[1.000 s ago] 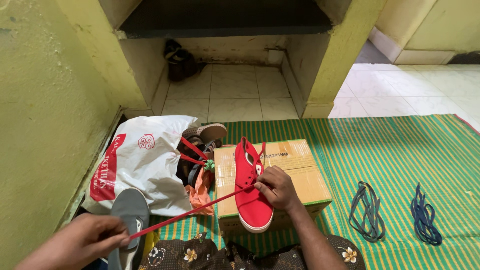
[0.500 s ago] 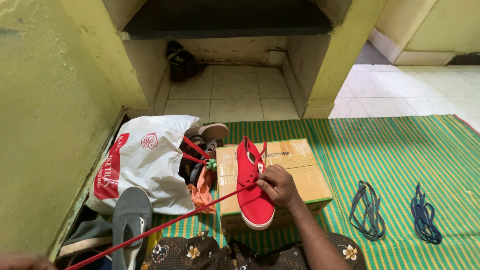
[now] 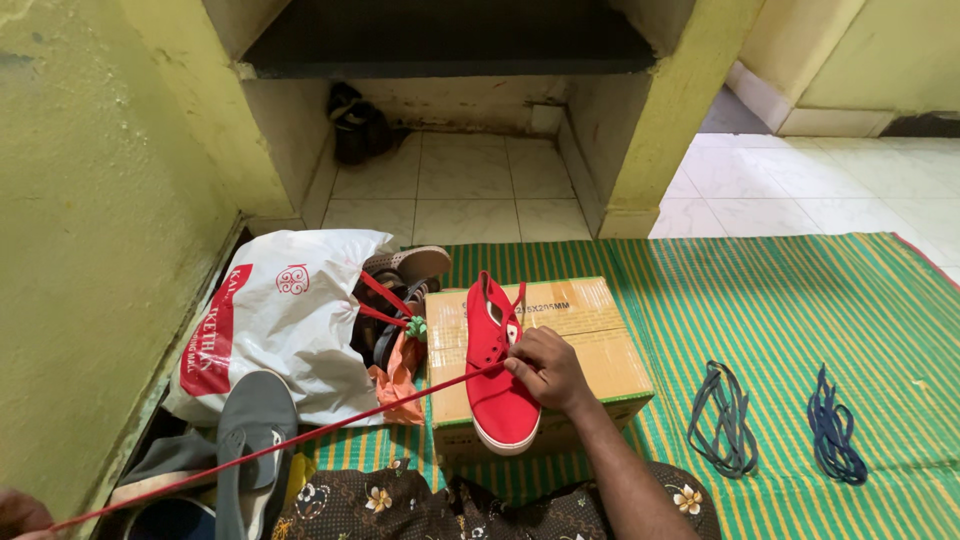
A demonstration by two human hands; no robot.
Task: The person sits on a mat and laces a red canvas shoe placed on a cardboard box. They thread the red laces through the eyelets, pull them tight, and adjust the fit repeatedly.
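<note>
Red canvas shoe (image 3: 496, 370) lies on the cardboard box (image 3: 610, 365), sole toward six o'clock, just as a second ago. The right hand (image 3: 545, 368) presses on the shoe's three o'clock side, fingers pinched narrow where the red lace (image 3: 300, 438) leaves the eyelets. That lace now runs taut toward eight o'clock to the left hand (image 3: 18, 514), which has drawn back to the frame's lower corner; its grip is mostly out of view, so I cannot tell its shape. A grey shoe (image 3: 255, 440) lies beneath the lace.
</note>
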